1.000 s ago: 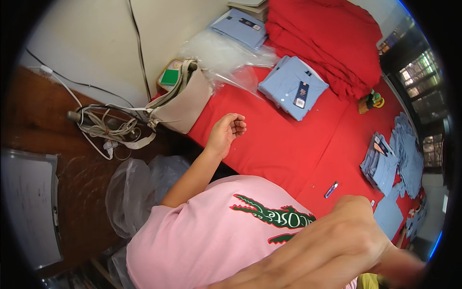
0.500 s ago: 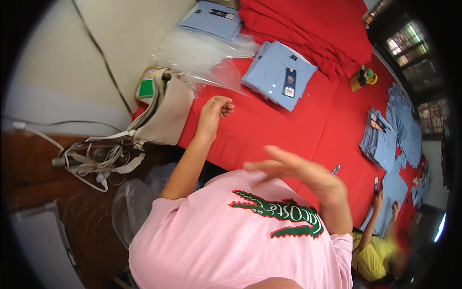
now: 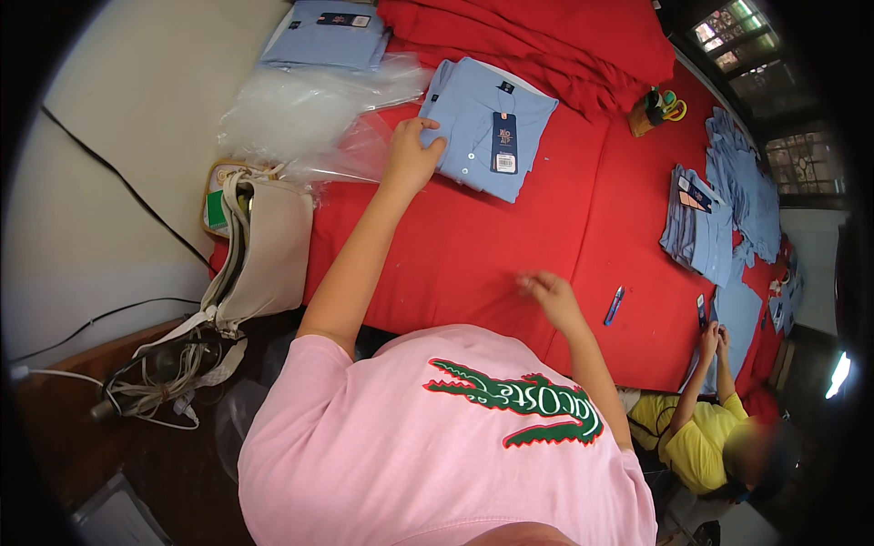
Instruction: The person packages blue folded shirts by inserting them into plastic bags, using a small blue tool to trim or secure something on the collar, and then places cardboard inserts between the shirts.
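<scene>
- The left hand [image 3: 416, 155], thumb and forefinger spread apart, meets the near-left edge of a folded light-blue cloth shirt [image 3: 469, 118] on a red-clothed tabletop [image 3: 464, 250].
- The right hand [image 3: 550, 296], blurred, hovers well short of the shirt, fingers loosely curled; whether its fingertips meet cannot be told.

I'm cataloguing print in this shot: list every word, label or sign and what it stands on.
Wording described, not copied:
Pink shirt: white lettering on a green reptile print.
Middle blue shirt: dark hang tag with lettering and barcode; neck label too small to read.
Upper-left blue shirt: tag too small.
Right blue stack: tag too small.
</scene>
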The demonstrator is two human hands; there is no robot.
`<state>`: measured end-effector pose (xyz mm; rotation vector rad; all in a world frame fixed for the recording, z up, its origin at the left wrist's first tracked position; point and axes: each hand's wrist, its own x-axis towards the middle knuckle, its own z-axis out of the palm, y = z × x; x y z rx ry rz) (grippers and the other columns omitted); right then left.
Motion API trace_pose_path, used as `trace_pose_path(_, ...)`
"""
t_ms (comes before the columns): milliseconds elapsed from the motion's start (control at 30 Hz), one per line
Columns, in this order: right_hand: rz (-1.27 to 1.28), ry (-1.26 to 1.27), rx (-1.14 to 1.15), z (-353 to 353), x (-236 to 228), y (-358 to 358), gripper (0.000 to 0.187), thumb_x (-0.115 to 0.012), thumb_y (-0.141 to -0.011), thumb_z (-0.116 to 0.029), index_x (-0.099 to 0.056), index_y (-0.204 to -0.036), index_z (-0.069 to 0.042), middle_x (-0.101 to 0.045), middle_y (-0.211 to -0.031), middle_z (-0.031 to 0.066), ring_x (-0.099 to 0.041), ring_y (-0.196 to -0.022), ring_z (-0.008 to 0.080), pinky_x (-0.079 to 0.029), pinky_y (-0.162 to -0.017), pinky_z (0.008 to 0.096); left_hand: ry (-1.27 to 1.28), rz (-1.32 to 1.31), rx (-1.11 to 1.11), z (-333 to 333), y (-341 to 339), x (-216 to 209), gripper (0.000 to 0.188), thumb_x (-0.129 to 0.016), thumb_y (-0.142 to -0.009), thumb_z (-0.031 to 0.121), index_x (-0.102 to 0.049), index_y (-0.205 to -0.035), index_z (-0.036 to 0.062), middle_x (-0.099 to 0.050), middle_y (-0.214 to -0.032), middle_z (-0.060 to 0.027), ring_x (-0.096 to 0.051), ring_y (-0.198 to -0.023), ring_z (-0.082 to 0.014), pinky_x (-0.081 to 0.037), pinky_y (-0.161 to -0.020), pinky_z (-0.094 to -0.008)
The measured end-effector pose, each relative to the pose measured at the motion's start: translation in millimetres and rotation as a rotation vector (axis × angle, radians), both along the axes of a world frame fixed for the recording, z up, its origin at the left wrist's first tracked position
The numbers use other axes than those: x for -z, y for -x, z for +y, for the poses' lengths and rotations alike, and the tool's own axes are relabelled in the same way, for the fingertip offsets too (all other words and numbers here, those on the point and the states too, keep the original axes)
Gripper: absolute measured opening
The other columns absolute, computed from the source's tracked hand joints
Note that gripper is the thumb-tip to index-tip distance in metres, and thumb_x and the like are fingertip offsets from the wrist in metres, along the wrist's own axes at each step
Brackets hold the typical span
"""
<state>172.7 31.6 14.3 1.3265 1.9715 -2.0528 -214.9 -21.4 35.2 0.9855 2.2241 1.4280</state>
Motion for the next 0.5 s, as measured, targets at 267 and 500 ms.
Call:
trace_pose_path(267,0.103,-0.054,0.371,86.4,1.9,99.8,0.045,-0.067,-0.108,-0.031,-0.062,-0.141,0.0,-0.073,-0.12,0.0103,-0.07,-0.099,0.0152,-0.058,-0.086,0.034,0.16,-0.03,-0.068,23.8,22.5,17.9,0.064,-0.08,-0.087,0.029,-0.06,-0.137,-0.0056,-0.069,-0.127,-0.0292,-0.069,-0.117,-0.0416,-0.054,-0.1,-0.045)
trace_pose_path(500,0.038,-0.078,0.432,96.7,4.2,160.7,0.051,-0.072,-0.104,-0.033,-0.056,-0.138,0.001,-0.07,-0.106,0.0101,-0.069,-0.08,0.0165,-0.057,-0.061,0.0311,0.375,-0.175,-0.064,17.9,29.0,5.6,0.071,-0.081,-0.091,0.04,-0.058,-0.138,-0.0084,-0.073,-0.12,-0.0304,-0.074,-0.11,-0.0403,-0.058,-0.094,-0.0444)
